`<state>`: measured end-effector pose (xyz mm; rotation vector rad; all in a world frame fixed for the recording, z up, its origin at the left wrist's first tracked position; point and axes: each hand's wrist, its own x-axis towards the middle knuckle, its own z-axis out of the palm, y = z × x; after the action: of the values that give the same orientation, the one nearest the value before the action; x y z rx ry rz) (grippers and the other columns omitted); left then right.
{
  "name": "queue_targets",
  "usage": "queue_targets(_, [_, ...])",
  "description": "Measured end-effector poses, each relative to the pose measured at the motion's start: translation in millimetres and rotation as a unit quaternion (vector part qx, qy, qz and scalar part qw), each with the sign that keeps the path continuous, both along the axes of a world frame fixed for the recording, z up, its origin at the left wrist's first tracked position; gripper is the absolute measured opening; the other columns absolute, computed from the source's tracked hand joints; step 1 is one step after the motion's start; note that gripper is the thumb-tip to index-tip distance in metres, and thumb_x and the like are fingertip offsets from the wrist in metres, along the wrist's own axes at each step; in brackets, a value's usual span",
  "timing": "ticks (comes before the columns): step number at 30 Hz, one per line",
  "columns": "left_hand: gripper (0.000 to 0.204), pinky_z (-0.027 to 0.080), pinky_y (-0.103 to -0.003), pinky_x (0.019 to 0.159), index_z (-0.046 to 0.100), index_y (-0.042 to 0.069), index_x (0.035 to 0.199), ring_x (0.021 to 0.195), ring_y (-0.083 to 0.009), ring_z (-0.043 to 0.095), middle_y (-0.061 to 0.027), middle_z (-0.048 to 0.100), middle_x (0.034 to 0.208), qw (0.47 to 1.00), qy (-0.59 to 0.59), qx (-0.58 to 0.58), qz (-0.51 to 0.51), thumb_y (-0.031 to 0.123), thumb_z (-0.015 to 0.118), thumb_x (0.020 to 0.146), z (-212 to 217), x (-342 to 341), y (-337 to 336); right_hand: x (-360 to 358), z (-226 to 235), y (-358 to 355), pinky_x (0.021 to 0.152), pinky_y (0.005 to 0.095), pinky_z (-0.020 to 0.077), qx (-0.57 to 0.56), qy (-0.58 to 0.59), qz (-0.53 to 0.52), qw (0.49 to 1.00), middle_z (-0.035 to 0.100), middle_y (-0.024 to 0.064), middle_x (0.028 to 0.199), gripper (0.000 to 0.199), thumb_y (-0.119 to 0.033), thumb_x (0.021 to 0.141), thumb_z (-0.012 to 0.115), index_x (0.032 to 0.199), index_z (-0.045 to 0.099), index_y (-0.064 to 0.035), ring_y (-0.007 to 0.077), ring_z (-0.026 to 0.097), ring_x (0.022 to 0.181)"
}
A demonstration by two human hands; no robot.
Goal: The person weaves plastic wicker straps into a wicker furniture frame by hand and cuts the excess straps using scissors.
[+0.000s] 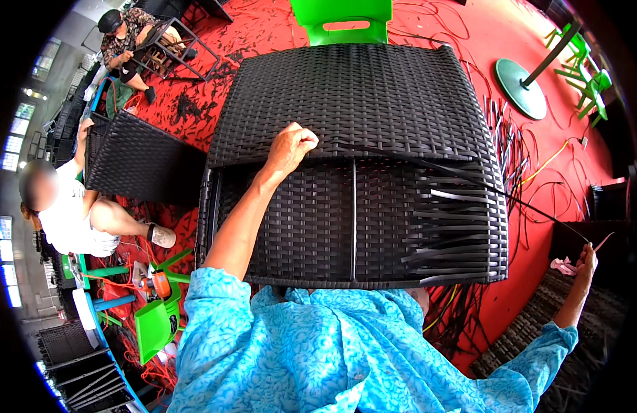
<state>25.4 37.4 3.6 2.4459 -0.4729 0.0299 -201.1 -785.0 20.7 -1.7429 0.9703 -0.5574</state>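
Note:
A black woven rattan furniture frame lies across my lap, with an open gap in its weave through the middle. My left hand is closed at the edge of the upper woven part, fingertips curled together; what they pinch, if anything, is hidden. From near those fingers a long black plastic strip runs taut to the right, over the frame's side. Stretched far out to the right, my right hand is closed on the strip's far end. Loose strip ends stick out of the weave on the right part.
A green chair stands beyond the frame. At left, a person sits beside another woven panel; a second person handles a bare frame. A round-based stand is at upper right. Strips and cords litter the red floor.

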Motion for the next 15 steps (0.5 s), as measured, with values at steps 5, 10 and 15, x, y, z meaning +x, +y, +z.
queue_targets(5, [0.015, 0.044, -0.034, 0.073, 0.064, 0.006, 0.087, 0.08, -0.0258, 0.056, -0.01, 0.058, 0.082, 0.996, -0.082, -0.033, 0.017, 0.014, 0.06, 0.076, 3.2, 1.0, -5.7, 3.8, -27.3, -7.1, 0.032, 0.018, 0.0223, 0.097, 0.05, -0.157, 0.982, 0.043, -0.007, 0.05, 0.023, -0.034, 0.077, 0.065, 0.066, 0.056, -0.0158, 0.0037, 0.035, 0.037])
queue_targets(10, [0.041, 0.034, -0.039, 0.092, 0.057, 0.004, 0.106, 0.106, -0.0256, 0.046, -0.0075, 0.053, 0.11, 0.972, -0.177, 0.149, -0.027, 0.028, 0.065, 0.073, -8.5, -37.0, -33.5, -20.7, -30.9, 1.9, 0.047, 0.0329, 0.0407, 0.031, 0.078, -0.019, 0.996, 0.054, 0.0038, 0.068, 0.028, -0.033, 0.079, 0.06, 0.084, 0.063, -0.0046, 0.018, 0.044, 0.053])
queue_targets(15, [0.037, 0.038, -0.038, 0.087, 0.062, 0.008, 0.102, 0.104, -0.0242, 0.048, -0.0066, 0.054, 0.107, 0.988, -0.109, 0.099, -0.049, 0.035, 0.063, 0.075, -9.9, -17.1, -26.9, -17.7, -47.4, -17.8, 0.032, 0.0181, 0.0214, 0.077, 0.03, -0.14, 0.987, 0.042, -0.007, 0.049, 0.027, -0.04, 0.074, 0.067, 0.073, 0.057, -0.0149, 0.0035, 0.034, 0.037])
